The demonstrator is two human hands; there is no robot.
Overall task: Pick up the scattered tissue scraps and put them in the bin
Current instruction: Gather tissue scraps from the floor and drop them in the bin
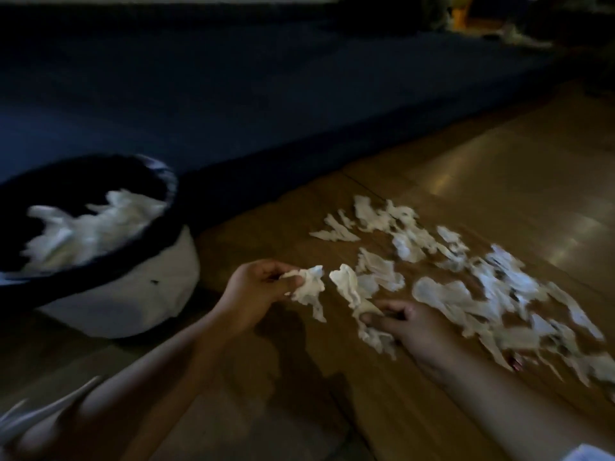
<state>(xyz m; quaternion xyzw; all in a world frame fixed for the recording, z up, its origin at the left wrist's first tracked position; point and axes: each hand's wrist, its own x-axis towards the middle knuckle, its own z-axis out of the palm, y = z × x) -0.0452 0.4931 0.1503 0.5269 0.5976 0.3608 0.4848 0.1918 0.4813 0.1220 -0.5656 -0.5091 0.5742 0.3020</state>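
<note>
Several white tissue scraps (466,277) lie scattered over the wooden floor at the right. My left hand (256,287) is lifted a little off the floor and pinches one crumpled scrap (309,289) between its fingers. My right hand (409,322) rests low on the floor with its fingers closed on another long scrap (356,304). The bin (139,294), white with a dark liner at its rim, stands at the left and holds a heap of white tissue (90,231). The picture is dim and blurred.
A dark blue mat or mattress (233,94) runs along the far side behind the bin and the scraps. Bare wooden floor (499,161) stretches to the right. A pale sleeve edge (40,414) shows at the bottom left.
</note>
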